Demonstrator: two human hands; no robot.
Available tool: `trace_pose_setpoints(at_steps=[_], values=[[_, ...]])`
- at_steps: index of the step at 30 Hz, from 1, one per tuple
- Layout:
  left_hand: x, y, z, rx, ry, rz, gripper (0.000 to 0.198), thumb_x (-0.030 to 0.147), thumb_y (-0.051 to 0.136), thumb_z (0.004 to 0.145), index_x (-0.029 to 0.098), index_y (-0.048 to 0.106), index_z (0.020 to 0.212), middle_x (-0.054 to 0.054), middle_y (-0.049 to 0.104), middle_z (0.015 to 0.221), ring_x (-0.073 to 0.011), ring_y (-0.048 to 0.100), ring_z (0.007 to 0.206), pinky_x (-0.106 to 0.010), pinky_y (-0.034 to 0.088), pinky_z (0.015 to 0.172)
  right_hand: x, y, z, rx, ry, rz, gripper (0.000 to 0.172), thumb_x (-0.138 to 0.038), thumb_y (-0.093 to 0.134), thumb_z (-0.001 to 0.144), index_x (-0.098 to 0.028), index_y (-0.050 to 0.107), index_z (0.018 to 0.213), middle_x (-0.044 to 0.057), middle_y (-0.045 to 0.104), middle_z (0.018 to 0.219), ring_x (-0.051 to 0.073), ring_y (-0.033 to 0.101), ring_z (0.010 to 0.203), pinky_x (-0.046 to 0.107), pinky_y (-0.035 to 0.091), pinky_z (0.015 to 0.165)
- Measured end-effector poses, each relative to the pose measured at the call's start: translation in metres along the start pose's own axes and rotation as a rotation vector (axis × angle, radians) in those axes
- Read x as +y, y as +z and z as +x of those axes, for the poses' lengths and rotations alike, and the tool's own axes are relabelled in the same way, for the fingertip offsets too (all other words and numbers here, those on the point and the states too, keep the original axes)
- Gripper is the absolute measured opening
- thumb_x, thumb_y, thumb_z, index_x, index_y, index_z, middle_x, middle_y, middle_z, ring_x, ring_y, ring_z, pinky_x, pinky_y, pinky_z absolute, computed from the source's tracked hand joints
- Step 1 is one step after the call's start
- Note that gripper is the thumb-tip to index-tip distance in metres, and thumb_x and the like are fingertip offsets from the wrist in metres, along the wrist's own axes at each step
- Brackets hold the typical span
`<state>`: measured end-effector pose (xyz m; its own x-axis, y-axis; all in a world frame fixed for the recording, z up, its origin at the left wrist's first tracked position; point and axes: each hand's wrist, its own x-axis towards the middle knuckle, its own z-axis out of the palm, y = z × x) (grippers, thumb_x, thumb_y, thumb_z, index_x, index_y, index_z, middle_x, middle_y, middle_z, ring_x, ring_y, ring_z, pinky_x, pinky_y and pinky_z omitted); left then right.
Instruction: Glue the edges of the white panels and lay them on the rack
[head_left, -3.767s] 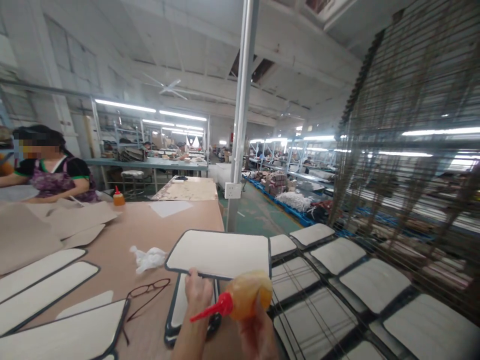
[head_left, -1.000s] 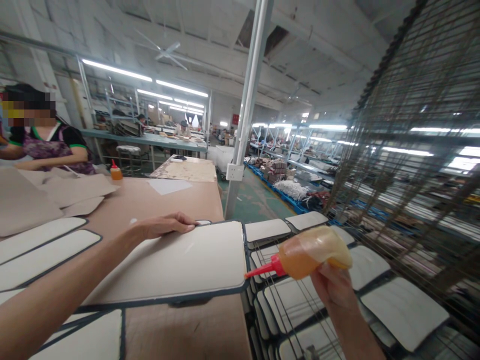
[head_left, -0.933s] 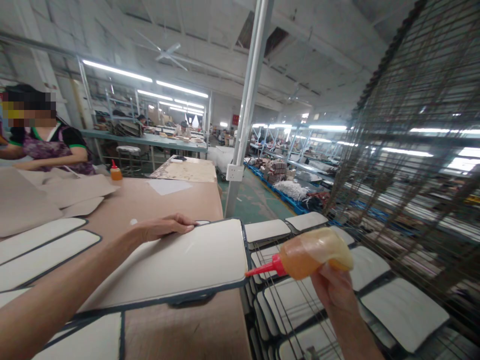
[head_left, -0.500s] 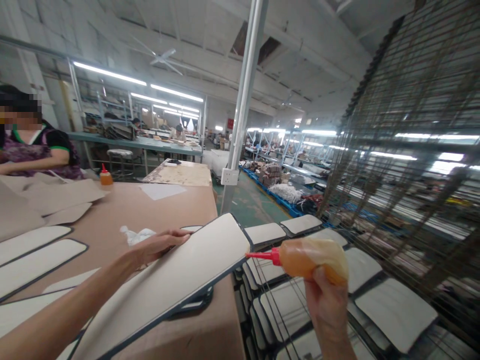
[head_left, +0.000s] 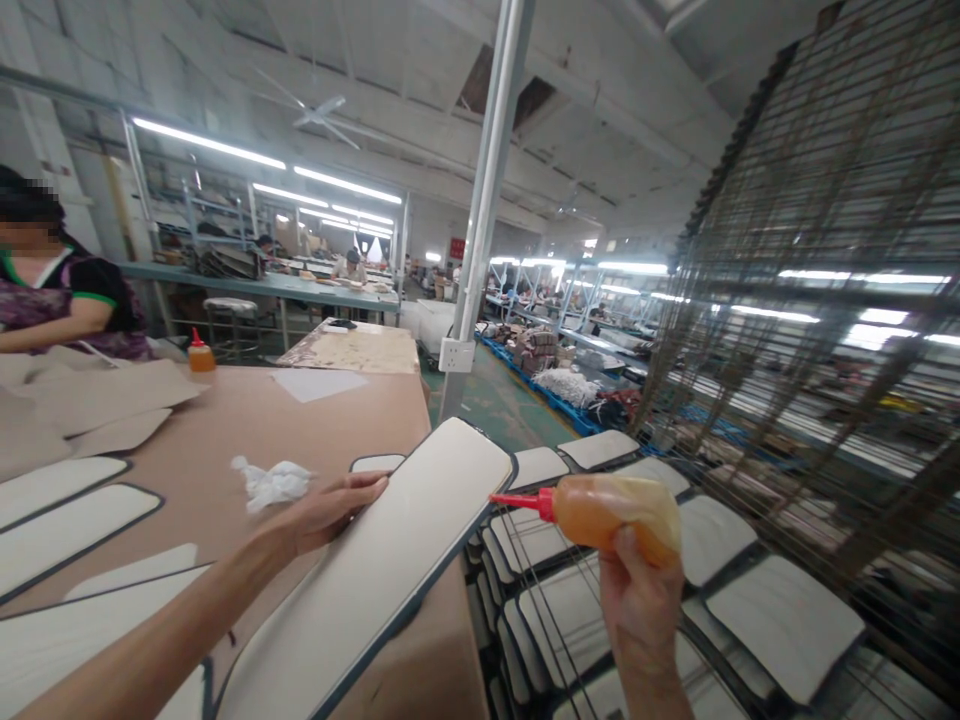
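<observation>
At the left edge of the frame we record a co-worker (head_left: 75, 305) in a patterned apron and a dark, green-trimmed sleeve. Below, at lower left, dark-edged pale panels (head_left: 79, 525) lie on the brown table (head_left: 240, 415). We find beige sheets (head_left: 131, 390) overlapping just in front of the co-worker, and a red-capped bottle (head_left: 201, 357) of amber liquid standing upright beside them. Left of centre lies a crumpled white tissue (head_left: 276, 486).

Next we note the left hand (head_left: 334, 508), grasping the cream panel (head_left: 390, 560) along its upper-left edge. This panel, rimmed in dark material, slants from the bottom of the frame up to the centre. A metal post (head_left: 480, 240) rises behind its upper end, carrying a white socket box (head_left: 456, 355).

Right of centre, the right hand (head_left: 637, 590) is closed around the squeeze bottle (head_left: 611, 515) from below. The bottle lies nearly level, its red nozzle (head_left: 525, 502) pointing left at the panel's rim; we cannot tell whether the tip touches. At lower right, further pale pieces (head_left: 784, 625) rest in rows on wire racking, and wire grids (head_left: 825, 190) fill the upper right.
</observation>
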<state>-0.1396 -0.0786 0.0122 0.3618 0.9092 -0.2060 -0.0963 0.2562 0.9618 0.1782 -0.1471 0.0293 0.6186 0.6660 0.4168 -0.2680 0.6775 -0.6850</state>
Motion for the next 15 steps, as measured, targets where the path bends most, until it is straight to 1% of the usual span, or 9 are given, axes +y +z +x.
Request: trace_pose_setpoints(at_steps=[6,9,12,15], values=[[-0.0015,0.0030,0.0037,0.001,0.037,-0.028,0.052,0.047,0.072,0.063,0.020,0.064,0.107,-0.005,0.071,0.086,-0.0197,0.065,0.074,-0.024,0.049,0.059,0.0058,0.0001,-0.0021,-0.030,-0.006,-0.074,0.034,-0.025,0.072,0.065,-0.021,0.063,0.098,0.000,0.068,0.083,0.018,0.063,0.079,0.031,0.050,0.078],[-0.0012,0.0045,0.0045,-0.017,0.039,-0.031,0.049,0.048,0.071,0.064,0.021,0.065,0.104,-0.005,0.071,0.085,-0.0201,0.065,0.072,-0.025,0.049,0.058,0.0063,0.0012,-0.0036,-0.037,0.003,-0.060,0.036,-0.024,0.073,0.064,-0.021,0.063,0.098,0.000,0.068,0.082,0.016,0.063,0.078,0.028,0.050,0.076],[-0.0017,0.0049,0.0063,-0.028,0.053,-0.038,0.045,0.047,0.071,0.065,0.019,0.065,0.101,-0.006,0.071,0.083,-0.0200,0.065,0.070,-0.025,0.049,0.058,0.0068,0.0023,-0.0060,-0.051,0.045,-0.031,0.036,-0.024,0.074,0.062,-0.021,0.063,0.097,-0.001,0.068,0.079,0.014,0.063,0.075,0.024,0.051,0.071],[-0.0021,0.0055,0.0090,-0.014,0.059,-0.040,0.043,0.045,0.070,0.066,0.017,0.065,0.098,-0.005,0.071,0.079,-0.0199,0.065,0.069,-0.025,0.048,0.057,0.0083,0.0029,-0.0090,-0.074,0.057,-0.043,0.038,-0.024,0.074,0.062,-0.021,0.063,0.098,0.000,0.068,0.079,0.016,0.063,0.074,0.026,0.052,0.069]])
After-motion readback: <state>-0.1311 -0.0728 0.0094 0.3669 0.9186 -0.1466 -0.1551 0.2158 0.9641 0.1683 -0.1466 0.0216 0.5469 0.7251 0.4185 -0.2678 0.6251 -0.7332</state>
